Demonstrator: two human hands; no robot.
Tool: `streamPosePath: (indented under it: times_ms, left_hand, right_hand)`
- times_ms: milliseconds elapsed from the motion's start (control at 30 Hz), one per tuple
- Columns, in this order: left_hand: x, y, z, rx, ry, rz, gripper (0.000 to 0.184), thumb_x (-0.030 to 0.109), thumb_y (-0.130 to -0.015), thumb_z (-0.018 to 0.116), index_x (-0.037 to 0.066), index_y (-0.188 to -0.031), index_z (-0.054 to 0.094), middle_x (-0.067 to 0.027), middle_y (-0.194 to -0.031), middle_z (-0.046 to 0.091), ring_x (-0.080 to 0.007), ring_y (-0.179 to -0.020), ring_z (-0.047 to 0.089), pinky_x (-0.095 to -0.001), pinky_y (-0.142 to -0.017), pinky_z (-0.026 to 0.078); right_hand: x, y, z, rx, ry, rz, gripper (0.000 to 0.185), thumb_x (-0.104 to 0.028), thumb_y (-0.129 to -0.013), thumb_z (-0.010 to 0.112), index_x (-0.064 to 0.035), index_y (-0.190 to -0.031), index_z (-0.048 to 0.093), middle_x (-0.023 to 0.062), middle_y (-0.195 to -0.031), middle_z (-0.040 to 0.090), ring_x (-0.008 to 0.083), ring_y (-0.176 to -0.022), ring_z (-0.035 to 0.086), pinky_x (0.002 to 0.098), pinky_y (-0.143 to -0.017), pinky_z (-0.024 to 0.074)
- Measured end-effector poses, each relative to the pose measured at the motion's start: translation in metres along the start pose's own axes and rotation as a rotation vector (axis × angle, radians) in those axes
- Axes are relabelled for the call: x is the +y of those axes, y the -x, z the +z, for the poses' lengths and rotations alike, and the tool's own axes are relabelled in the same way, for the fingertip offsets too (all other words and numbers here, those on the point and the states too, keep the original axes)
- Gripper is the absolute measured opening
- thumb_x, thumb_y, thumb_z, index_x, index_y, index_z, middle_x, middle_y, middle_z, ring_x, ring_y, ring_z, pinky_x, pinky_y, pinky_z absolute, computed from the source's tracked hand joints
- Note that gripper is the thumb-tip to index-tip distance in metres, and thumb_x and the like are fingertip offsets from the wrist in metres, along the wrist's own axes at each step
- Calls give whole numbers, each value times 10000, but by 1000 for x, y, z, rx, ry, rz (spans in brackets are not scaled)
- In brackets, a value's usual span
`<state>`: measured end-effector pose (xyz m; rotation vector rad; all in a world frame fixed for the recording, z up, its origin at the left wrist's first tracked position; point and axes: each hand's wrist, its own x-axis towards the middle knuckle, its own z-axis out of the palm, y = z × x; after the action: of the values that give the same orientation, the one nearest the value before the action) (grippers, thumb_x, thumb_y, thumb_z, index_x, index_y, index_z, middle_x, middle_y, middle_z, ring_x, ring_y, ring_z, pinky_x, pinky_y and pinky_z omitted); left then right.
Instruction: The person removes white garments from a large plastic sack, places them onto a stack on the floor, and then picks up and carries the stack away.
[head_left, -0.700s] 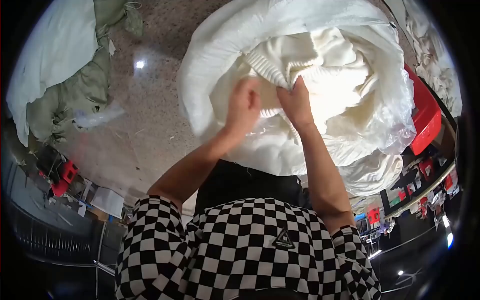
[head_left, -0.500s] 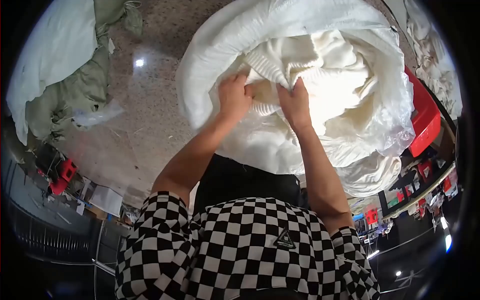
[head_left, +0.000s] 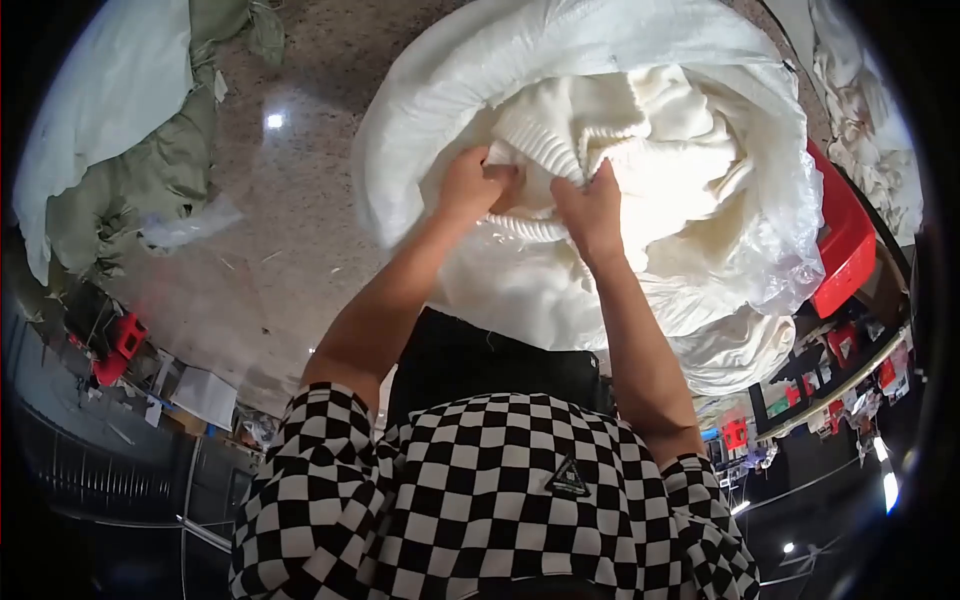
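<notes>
Right hand (head_left: 592, 218) fingers grip the cream ribbed knit (head_left: 541, 146) within the white sack (head_left: 415, 125), apparently steadying it; left hand (head_left: 466, 188) at its edge, finger closure undeterminable.

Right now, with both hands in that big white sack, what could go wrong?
The ribbed cream knit might stretch if the left hand and right hand pull apart. The cream fabric bunched beside it could get dragged along. The soft, crumpled rim of the sack might also sag inward and get in the way.
</notes>
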<state>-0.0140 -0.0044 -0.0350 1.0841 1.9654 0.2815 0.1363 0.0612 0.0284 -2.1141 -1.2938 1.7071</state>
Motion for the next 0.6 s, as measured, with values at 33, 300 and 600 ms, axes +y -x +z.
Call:
streamPosePath:
  times_ms: [33, 300, 600]
  left_hand:
    - [4, 2, -5, -216, 141, -90, 252, 67, -782, 565, -4, -1021, 533, -106, -767, 596, -143, -686, 560, -289, -611, 441]
    - [99, 70, -9, -52, 692, 328, 205, -40, -759, 473, -22, -961, 505, -129, -748, 513, -255, -592, 500, -289, -569, 422]
    - [137, 111, -28, -179, 566, 537, 409, -28, -737, 500, 20, -1143, 483, -145, -964, 517, -310, -796, 531, -373, -714, 436]
  right_hand:
    - [1, 3, -1, -2, -16, -2, 416, -207, -671, 639, 74, -890, 423, 188, -768, 550, 245, -697, 542, 350, -656, 443]
    - [-26, 5, -24, -126, -167, 262, 433, -150, -672, 672, 57, -988, 461, 79, -809, 548, 121, -669, 517, 259, -558, 446]
    - [-25, 65, -88, 41, -509, 202, 265, -28, -769, 545, 22, -1028, 515, 78, -915, 585, 125, -801, 553, 247, -693, 450]
